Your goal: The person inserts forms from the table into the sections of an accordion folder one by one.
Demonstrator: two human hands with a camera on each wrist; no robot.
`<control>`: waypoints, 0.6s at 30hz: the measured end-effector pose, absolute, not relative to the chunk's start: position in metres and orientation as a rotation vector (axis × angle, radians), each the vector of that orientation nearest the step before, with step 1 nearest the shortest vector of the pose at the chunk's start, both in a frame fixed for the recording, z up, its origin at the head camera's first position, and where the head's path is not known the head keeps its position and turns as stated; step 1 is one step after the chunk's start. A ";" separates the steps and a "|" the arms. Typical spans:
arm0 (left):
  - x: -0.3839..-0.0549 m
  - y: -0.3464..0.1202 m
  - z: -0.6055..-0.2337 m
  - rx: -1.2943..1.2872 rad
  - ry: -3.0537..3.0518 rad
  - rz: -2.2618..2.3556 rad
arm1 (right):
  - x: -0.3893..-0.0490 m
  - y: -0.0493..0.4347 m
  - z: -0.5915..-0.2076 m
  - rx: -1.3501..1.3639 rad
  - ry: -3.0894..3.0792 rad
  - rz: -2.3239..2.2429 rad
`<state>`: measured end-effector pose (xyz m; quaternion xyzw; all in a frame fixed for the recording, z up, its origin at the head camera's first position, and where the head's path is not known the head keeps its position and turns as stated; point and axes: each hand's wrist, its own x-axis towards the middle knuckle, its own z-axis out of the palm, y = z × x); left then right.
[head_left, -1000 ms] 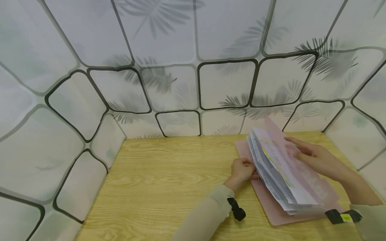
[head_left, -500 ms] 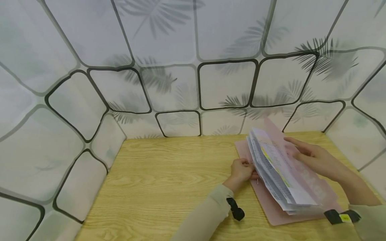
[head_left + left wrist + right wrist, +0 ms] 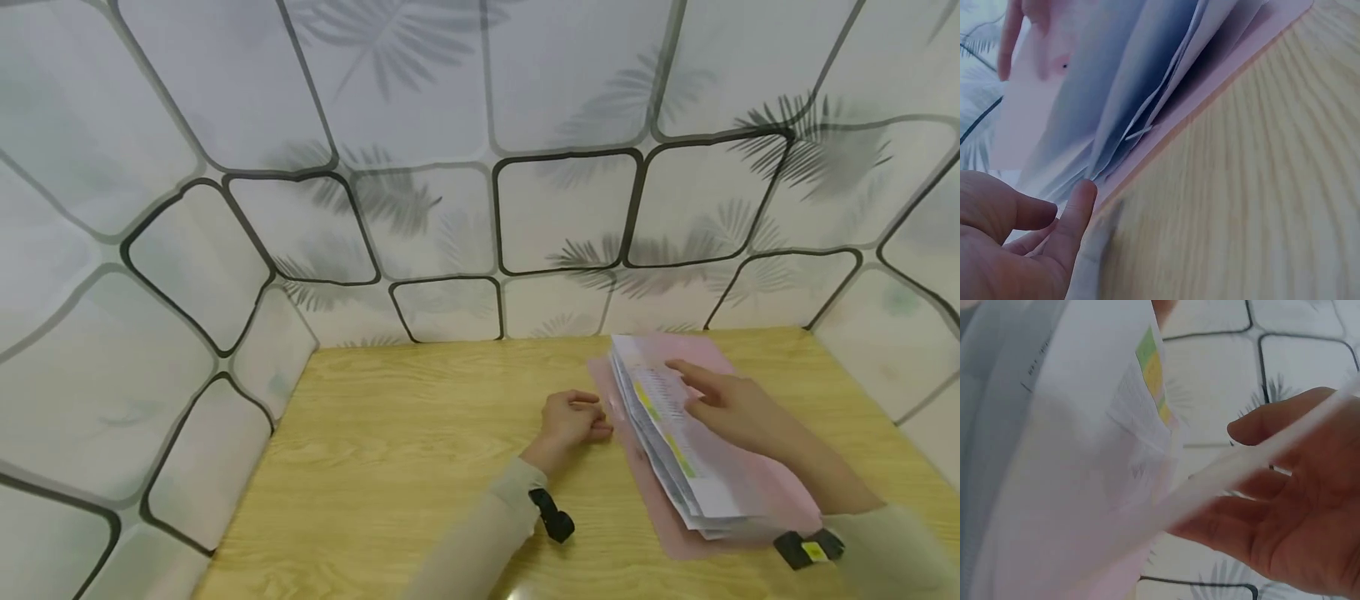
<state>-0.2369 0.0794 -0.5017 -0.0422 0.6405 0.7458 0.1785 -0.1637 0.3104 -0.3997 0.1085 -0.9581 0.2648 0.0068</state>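
Note:
A translucent pink file folder lies at the right of the table in the head view, its cover slanting over a stack of papers. The papers carry yellow and green highlighted strips. My right hand rests on the cover with fingers extended; the right wrist view has the cover's edge crossing in front of this hand. Just off the folder's left edge is my left hand, its fingers loosely bent around nothing. A thin white fastener prong sticks out at the papers' edge in the left wrist view.
The folder lies on a wood-grain table. Patterned fabric-like walls close off the back and both sides. Each wrist wears a black camera strap, such as the left strap.
The pink cover has come down and leftward over the papers, with my right hand moving left on it. My left hand has drawn left, away from the folder's edge and the papers.

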 end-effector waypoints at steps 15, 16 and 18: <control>-0.263 -0.023 -0.465 0.130 2.288 1.841 | -0.158 0.273 -0.409 0.407 -3.037 0.672; -0.265 -0.030 -0.461 0.162 2.361 1.789 | -0.159 0.274 -0.408 0.456 -3.040 0.693; -0.268 -0.044 -0.452 0.242 2.500 1.678 | -0.163 0.276 -0.408 0.576 -3.035 0.712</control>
